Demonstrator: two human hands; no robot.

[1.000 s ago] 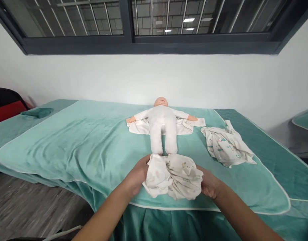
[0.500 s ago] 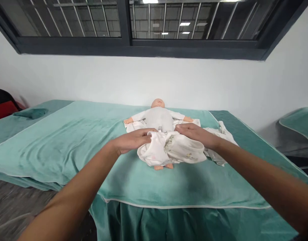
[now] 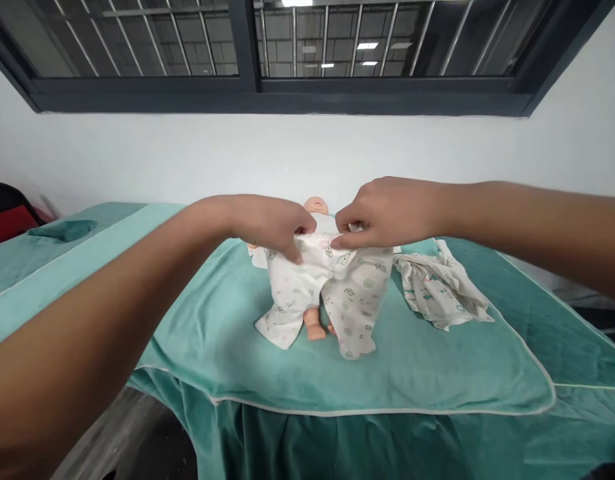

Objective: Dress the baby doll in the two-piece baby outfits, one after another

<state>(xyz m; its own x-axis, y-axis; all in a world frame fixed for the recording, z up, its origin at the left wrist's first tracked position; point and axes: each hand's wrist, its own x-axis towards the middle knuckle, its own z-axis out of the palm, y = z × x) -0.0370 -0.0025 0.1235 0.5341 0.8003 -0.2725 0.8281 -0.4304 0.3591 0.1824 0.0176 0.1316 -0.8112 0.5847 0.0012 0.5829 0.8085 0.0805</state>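
Observation:
Between my two hands hangs a pair of white baby pants [image 3: 357,293] with small printed figures, its two legs spread downward. My left hand [image 3: 277,223] pinches the waist on the left, and my right hand [image 3: 380,217] pinches it on the right. Behind the pants lies a baby doll [image 3: 316,205] on its back, head toward the wall. The pants cover most of its body; one bare foot [image 3: 315,327] shows between the legs, the other only in part.
A crumpled white printed cloth [image 3: 440,287] lies to the right on the green blanket [image 3: 227,373] that covers the bed. A white wall [image 3: 187,153] with a dark-framed window [image 3: 257,97] rises behind. A red and black item [image 3: 10,213] stands at the far left.
Bunched before, the pants now hang unfolded with both legs down. Both hands have risen and changed to a pinch at the waist.

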